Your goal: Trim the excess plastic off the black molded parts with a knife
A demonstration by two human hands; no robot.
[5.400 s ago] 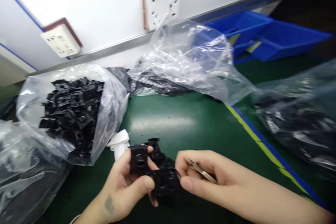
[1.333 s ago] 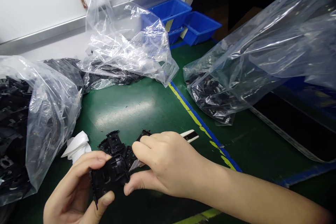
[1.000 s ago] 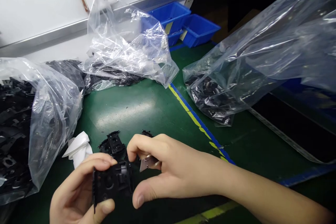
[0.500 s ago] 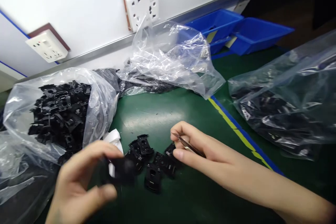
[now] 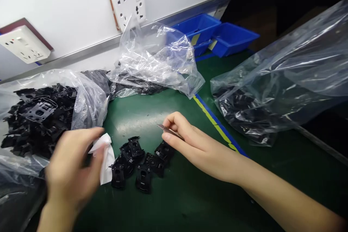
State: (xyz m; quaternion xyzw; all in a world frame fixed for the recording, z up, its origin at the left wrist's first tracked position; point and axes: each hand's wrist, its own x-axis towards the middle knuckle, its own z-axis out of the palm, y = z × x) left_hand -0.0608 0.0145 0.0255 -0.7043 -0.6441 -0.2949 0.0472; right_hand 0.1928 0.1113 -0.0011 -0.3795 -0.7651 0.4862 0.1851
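My left hand [image 5: 72, 166] is blurred by motion, its thumb and fingers apart with nothing visible between them. It hovers at the lower left, between an open clear bag [image 5: 91, 110] full of black plastic parts [image 5: 40, 116] and a crumpled white paper [image 5: 107, 163]. In my right hand [image 5: 187, 139] is a slim knife [image 5: 170, 130], its pointed metal blade aimed to the left. Several black molded parts [image 5: 133, 148] lie in a loose cluster on the green table mat [image 5: 185, 199], left of and below the knife. One single part [image 5: 117, 175] rests beside the paper.
Another clear bag [image 5: 157, 61] with black parts lies against the wall. Two blue bins [image 5: 236, 40] stand behind it. To the right is a large clear bag [image 5: 252, 112] with dark parts. Blue and yellow tape [image 5: 214, 123] runs across the mat. Sockets [image 5: 130, 3] are on the wall.
My left hand has let go of a black part, now on the mat by the paper, and moved left toward the open bag. The view has turned right; my right hand still holds the knife.
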